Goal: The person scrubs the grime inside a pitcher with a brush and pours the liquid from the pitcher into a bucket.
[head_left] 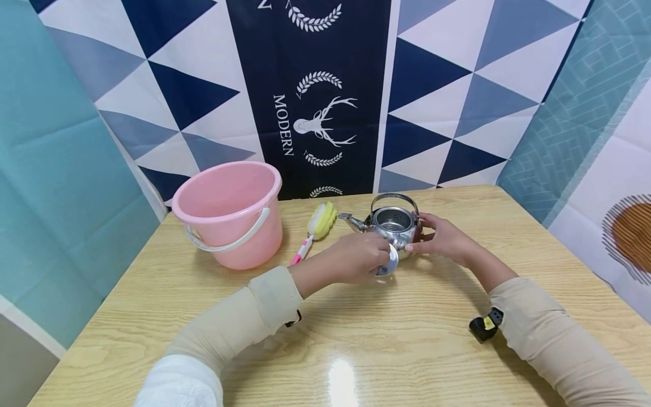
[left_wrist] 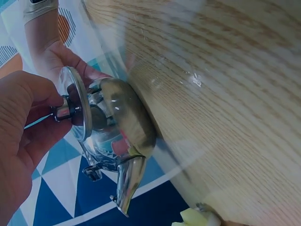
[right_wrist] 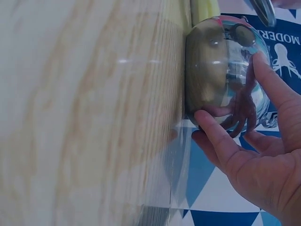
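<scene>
A shiny steel teapot (head_left: 407, 239) stands on the table with its top uncovered, showing a perforated strainer (head_left: 394, 218) inside. Its spout (head_left: 355, 222) points left and its hoop handle (head_left: 395, 195) is up. My left hand (head_left: 361, 257) pinches the knob (left_wrist: 64, 111) of the round steel lid (head_left: 390, 262), which is tilted on edge in front of the pot's near side. On the pot's right side, my right hand (head_left: 443, 239) holds the body, thumb and fingers spread round it. In the right wrist view the fingertips (right_wrist: 203, 115) touch the polished wall.
A pink bucket (head_left: 249, 243) with a white handle stands at the back left of the wooden table (head_left: 325, 333). Between bucket and teapot lies a yellow and white sponge brush (head_left: 320, 221) with a pink and white handle. A patterned cloth wall (head_left: 432, 73) rises behind.
</scene>
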The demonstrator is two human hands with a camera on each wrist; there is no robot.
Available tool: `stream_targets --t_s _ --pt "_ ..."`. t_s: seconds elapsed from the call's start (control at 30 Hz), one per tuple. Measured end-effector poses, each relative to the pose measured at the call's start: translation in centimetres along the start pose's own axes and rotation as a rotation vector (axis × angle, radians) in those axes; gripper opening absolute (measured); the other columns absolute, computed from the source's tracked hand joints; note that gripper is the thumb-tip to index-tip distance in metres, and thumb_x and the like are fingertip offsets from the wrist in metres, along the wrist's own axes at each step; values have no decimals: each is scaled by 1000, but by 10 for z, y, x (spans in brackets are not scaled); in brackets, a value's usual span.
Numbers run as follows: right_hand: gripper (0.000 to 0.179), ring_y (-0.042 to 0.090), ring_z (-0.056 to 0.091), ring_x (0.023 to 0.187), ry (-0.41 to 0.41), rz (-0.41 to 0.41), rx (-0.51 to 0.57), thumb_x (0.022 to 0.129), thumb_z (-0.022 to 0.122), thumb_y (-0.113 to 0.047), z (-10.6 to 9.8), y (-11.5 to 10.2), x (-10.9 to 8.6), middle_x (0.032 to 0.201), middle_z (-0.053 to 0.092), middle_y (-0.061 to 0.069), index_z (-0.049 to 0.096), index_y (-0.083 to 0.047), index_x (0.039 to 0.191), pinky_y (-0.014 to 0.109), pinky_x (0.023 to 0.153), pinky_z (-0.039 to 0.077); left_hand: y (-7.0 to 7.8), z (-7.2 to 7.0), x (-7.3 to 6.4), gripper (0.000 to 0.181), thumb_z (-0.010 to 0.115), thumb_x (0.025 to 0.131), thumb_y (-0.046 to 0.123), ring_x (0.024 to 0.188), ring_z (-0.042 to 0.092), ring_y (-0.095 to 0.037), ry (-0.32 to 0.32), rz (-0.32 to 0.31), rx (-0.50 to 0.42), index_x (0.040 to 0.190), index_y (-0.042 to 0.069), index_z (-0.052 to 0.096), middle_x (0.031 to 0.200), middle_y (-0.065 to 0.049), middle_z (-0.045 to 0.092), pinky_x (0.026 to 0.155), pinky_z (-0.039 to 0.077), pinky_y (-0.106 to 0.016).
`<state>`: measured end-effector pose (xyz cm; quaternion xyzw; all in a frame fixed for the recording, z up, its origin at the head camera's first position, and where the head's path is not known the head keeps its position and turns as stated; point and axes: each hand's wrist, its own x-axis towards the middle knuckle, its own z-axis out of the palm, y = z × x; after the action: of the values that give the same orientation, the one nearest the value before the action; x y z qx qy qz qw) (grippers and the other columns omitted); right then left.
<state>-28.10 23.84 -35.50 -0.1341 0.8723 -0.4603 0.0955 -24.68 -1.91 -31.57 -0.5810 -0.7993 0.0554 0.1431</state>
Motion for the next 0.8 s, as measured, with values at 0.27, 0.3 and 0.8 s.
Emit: stream_targets --t_s 0.27,0.3,0.8 --pt "99 45 46 124 -2 5 5 82 81 -25 0 1 1 144 35 34 16 1 153 54 101 39 1 4 -6 8 66 84 7 80 54 -12 -62 -15 -38 83 13 70 90 2 64 67 46 -25" --pt "100 45 45 125 -1 8 9 82 81 -25 1 1 1 144 34 34 16 1 153 55 102 38 1 5 -7 8 66 83 7 78 54 -12 -71 -16 -43 81 14 69 88 2 63 66 45 -25" --pt "100 45 46 124 3 7 -4 81 81 -25 0 0 1 142 36 34 17 0 153 56 102 38 1 12 -13 24 66 74 0 61 43 -9 -159 -63 -108 63 17 53 71 3 50 53 34 -21"
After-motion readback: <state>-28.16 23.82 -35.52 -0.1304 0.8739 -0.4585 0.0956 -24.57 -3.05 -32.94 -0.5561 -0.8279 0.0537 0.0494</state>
